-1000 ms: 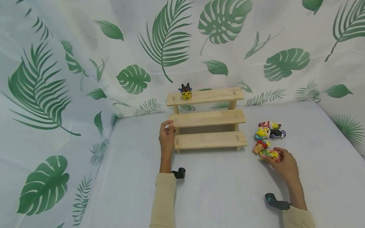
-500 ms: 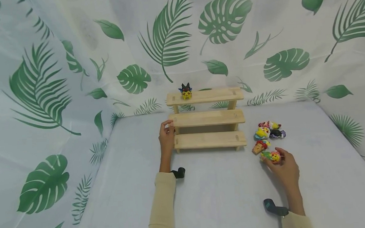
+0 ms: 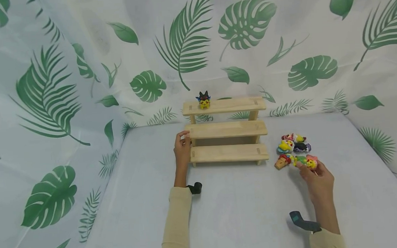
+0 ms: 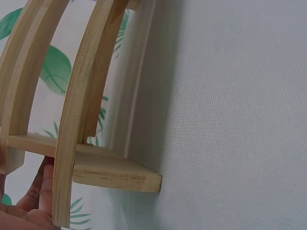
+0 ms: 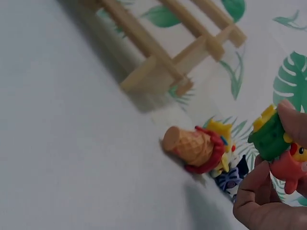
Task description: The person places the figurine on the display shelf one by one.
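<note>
My left hand [image 3: 182, 147] grips the left end of a three-step wooden display shelf [image 3: 228, 129], near the middle step; in the left wrist view its fingers [image 4: 36, 191] reach behind a wooden piece. My right hand [image 3: 320, 181] pinches a small toy figure [image 3: 310, 162], green and pink with a yellow face, between thumb and fingers. In the right wrist view this toy figure [image 5: 271, 136] hangs above the cloth. Just left of it lies an ice-cream-cone figure [image 3: 282, 161] with a red top. Another figure [image 3: 204, 100], yellow with black ears, stands on the top step's left part.
Beyond the cone figure lie several more figures: a white and yellow figure [image 3: 286, 146], a black and purple figure [image 3: 302, 147] and a red and yellow figure [image 3: 293, 137]. White cloth [image 3: 242, 207] covers the surface. A leaf-printed curtain [image 3: 188, 35] stands behind the shelf.
My right hand has picked up the green and pink figure from beside the cone figure and moved it slightly right and away from me. My left hand keeps its place on the shelf.
</note>
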`<state>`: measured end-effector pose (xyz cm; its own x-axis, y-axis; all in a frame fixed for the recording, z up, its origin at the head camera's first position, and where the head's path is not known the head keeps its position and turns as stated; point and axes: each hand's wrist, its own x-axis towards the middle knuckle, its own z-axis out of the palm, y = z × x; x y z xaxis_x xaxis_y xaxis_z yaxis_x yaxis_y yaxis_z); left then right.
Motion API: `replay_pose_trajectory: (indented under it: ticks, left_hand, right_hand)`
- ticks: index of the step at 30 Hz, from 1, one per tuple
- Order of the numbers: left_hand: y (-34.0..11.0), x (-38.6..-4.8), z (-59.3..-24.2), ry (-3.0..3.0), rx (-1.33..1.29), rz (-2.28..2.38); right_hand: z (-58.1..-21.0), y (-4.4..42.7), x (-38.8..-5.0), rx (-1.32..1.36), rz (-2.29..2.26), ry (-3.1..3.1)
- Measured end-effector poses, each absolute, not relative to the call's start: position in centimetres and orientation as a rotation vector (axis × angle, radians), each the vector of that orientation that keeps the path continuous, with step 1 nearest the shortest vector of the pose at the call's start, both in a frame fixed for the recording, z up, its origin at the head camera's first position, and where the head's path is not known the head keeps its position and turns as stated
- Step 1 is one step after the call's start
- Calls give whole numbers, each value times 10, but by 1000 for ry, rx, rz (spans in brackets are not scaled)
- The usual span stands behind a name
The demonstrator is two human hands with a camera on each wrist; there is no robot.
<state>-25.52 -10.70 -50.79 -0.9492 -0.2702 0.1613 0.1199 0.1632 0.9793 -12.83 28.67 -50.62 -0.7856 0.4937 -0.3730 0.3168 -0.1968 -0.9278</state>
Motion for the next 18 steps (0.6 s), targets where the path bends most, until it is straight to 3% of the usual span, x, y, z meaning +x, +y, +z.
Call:
replay_pose_trajectory:
  ticks: [5, 9, 18]
  left_hand:
    - [-107, -257, -513, -2148, 147, -1831]
    - [-107, -256, -512, -2155, 155, -1823]
    - [-106, -257, -511, -2148, 149, -1823]
  right_hand:
    - [-505, 291, -123, -773, 2605, -1222]
    - [-504, 295, -123, -554, 2799, -1060]
    - [-479, 289, -150, -626, 2642, -1730]
